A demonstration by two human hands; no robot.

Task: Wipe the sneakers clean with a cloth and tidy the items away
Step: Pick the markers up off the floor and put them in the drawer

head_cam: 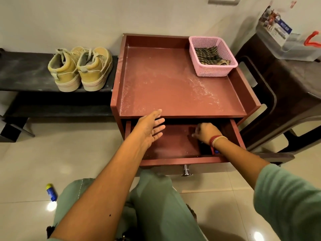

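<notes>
Reaching into the open drawer [173,161]: left hand [151,129] spread, holding nothing; right hand [205,132] curled, contents indiscernible. The cloth [210,56], probably soft and light, lies in the basket [213,71] at the cabinet top's [165,80] far right corner; pinch any fold.

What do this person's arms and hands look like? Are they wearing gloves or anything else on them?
No gloves: the left hand and right hand are both bare. A loose pale green sleeve covers the right arm down to about the elbow, and red and cream bands circle the right wrist. No sleeve shows on the left arm in this view.
</notes>
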